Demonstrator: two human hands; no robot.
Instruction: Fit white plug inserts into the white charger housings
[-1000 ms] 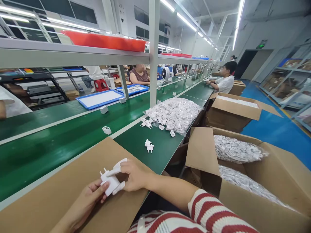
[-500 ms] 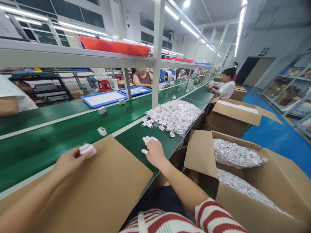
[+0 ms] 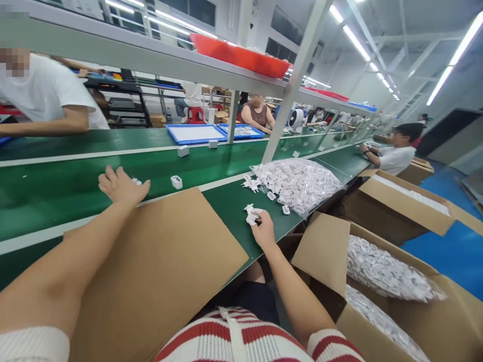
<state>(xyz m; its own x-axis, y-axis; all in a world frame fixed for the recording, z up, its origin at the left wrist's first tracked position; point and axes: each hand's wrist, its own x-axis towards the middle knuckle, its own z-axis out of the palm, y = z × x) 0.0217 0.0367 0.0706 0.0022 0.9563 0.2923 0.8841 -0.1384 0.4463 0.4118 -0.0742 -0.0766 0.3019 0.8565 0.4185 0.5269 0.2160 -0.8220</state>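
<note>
My left hand (image 3: 123,187) is stretched over the green conveyor belt (image 3: 75,188) with its fingers spread. A small white piece shows behind it by the thumb, mostly hidden; whether they touch I cannot tell. My right hand (image 3: 264,230) pinches a white plug piece with pins (image 3: 250,215) above the green bench, white covers on its fingertips. Beyond it, a clear bag of white plug pieces (image 3: 302,183) lies open, several loose ones at its near edge. A white charger housing (image 3: 176,182) rests on the belt, to the right of my left hand.
A flat cardboard sheet (image 3: 162,261) covers the bench before me. To the right stands an open carton (image 3: 324,241) with bagged white parts. Blue trays (image 3: 196,133) lie across the belt. A shelf post (image 3: 281,120) rises behind the bag. Co-workers sit across and farther along.
My left hand has moved forward over the belt and let go of the white charger piece. My right hand has picked up a plug piece. The view has tilted and turned left.
</note>
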